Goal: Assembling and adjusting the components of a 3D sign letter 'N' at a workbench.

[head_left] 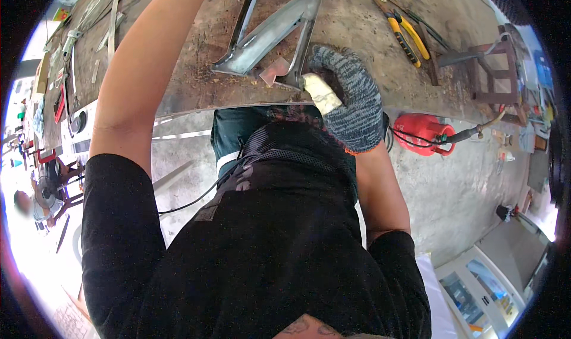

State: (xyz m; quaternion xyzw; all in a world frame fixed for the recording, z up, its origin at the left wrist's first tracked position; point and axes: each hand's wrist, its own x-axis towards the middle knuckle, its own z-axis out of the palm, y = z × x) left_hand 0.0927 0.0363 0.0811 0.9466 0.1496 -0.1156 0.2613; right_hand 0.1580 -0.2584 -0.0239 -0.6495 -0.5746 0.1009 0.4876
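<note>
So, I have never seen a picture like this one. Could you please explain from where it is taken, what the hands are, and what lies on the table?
The picture comes from a wide fisheye camera worn on a person's head, looking down past the black shirt, so straight edges look bent. No machine is here, only a person's two hands. The right hand, in a grey knitted glove, rests on the near end of an angled steel frame lying on a rusty metal table. The left arm reaches to the top edge of the picture, so that hand is barely visible. Yellow-handled pliers lie further right. A red gas canister stands on the floor.
</note>
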